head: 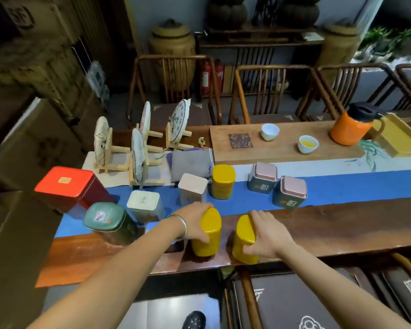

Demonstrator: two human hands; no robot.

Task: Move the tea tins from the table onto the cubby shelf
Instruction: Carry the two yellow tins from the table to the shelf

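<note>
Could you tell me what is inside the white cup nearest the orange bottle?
The white cup holds yellow liquid, likely tea. How deep it goes cannot be seen. The other cup beside it looks empty.

Behind the long wooden table [342, 224], the stacked brown cardboard boxes [33, 67] are motion-blurred, their print unreadable. Each hand hides part of the yellow tin it grips.

Beyond blue runner [342, 186]: wooden tray [282, 153] bearing two cups, orange flask [351, 129] at right, tea cakes [138, 138] left.
</note>
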